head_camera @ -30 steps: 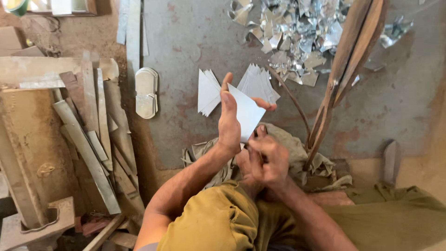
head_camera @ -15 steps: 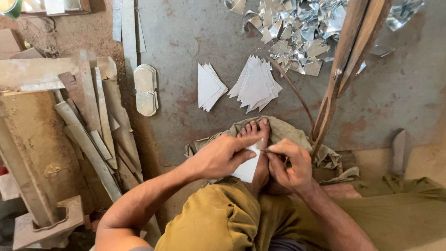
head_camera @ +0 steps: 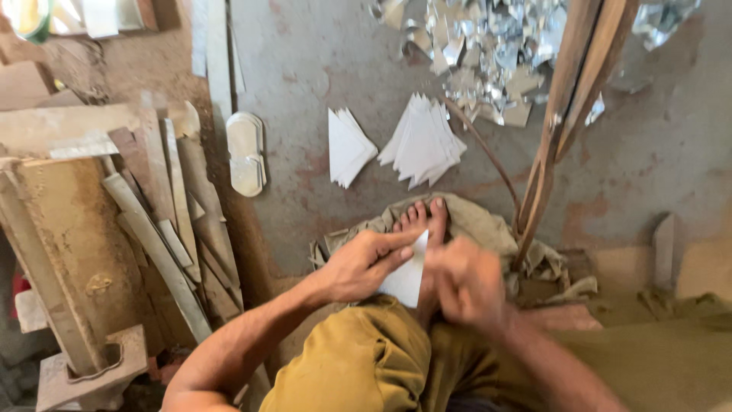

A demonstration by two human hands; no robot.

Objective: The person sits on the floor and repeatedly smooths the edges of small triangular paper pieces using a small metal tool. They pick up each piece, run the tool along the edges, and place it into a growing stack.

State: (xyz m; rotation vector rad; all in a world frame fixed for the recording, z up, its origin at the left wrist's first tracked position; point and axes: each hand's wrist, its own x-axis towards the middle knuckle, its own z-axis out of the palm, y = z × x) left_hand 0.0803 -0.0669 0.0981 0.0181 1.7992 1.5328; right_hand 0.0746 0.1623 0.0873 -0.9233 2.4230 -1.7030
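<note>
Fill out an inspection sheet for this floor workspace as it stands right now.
Surface: grey concrete floor, stained reddish in patches.
Job's things: white sheet piece held over the person's foot; two fanned stacks of white triangular pieces and lie on the floor beyond.
Clutter: heap of shiny metal scraps; crumpled cloth under the foot; oval white pieces; wooden planks and offcuts at the left.
Grippers: left hand presses the sheet; right hand is blurred at the sheet's edge, grip unclear.
Cables: nothing seen.
Surroundings: wooden poles leaning across the floor.
</note>
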